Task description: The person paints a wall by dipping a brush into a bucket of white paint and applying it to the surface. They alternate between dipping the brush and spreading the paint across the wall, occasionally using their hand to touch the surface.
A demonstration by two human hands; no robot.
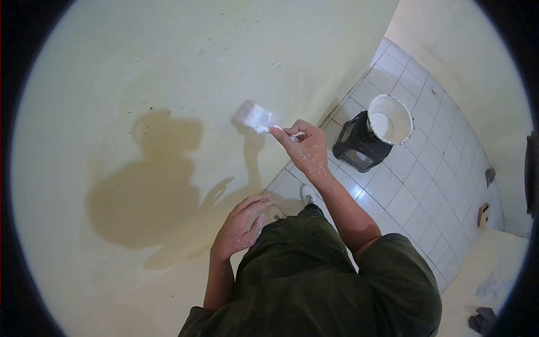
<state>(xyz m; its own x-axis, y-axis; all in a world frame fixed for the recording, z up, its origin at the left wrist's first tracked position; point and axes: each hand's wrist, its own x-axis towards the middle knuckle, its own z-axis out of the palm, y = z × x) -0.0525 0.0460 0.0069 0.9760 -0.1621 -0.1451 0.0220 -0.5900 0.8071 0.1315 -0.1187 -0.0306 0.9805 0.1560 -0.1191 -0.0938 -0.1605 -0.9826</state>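
Note:
My right hand (306, 147), speckled with white paint, is closed round the handle of a paintbrush (256, 117). White paint coats the brush, and its bristles point left at the pale yellow wall (185, 73), overlapping it in this view. Lower down, my left hand (241, 226) is held in front of my body with its fingers stretched out and nothing in them. My shadow and the brush's shadow fall on the wall.
A white paint bucket (391, 119) with a smeared rim stands on a black plastic stool (362, 143) to the right. Light tiles (418, 185) cover the floor. A dark crumpled item (483, 321) lies at the lower right. My white shoe (308, 194) shows below.

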